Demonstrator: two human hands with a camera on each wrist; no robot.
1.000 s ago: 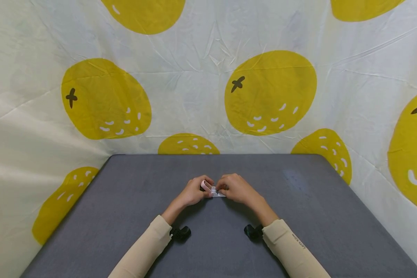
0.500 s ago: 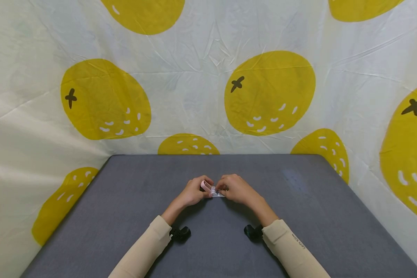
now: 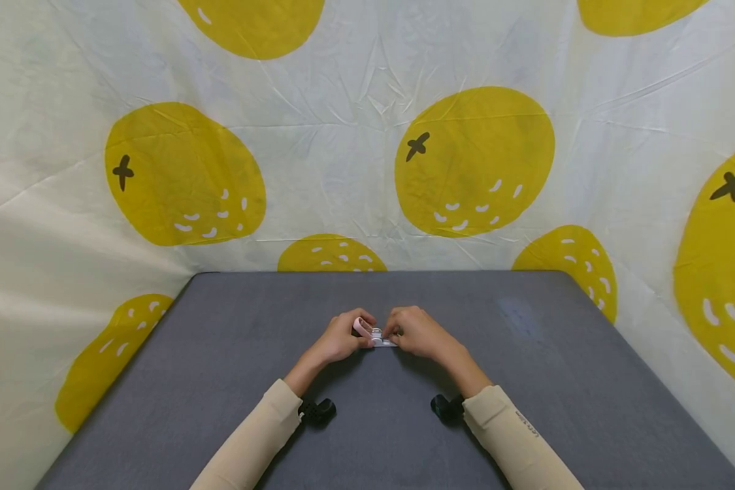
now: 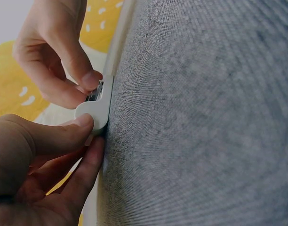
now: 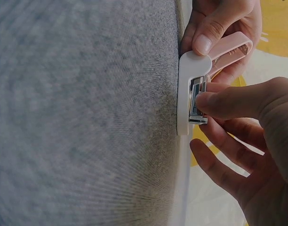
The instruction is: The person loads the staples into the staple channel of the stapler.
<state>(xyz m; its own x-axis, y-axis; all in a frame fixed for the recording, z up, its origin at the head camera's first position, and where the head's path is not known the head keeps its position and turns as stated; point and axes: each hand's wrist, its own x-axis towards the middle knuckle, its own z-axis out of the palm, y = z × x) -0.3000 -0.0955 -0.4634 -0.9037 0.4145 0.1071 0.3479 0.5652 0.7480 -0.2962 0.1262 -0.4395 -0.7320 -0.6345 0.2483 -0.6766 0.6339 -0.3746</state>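
A small stapler with a white base and a pink top arm (image 5: 231,47) swung up lies on the table, its metal magazine (image 5: 196,96) exposed. My left hand (image 3: 341,336) grips the hinge end of the white base (image 4: 99,108), thumb on the near side and fingers behind. From the other side my right hand (image 3: 418,331) pinches at the metal magazine with thumb and index finger; its other fingers are spread loosely in the right wrist view. Whether loose staples are between those fingertips is hidden.
The grey cloth-covered table (image 3: 367,422) ends at a straight far edge. Behind it hangs a white curtain (image 3: 331,163) with yellow fruit prints. Black wrist cameras (image 3: 322,412) hang under both beige sleeves (image 3: 245,435).
My right fingers have shifted slightly to the right along the stapler, showing more of the magazine. The left hand and the stapler stay in place.
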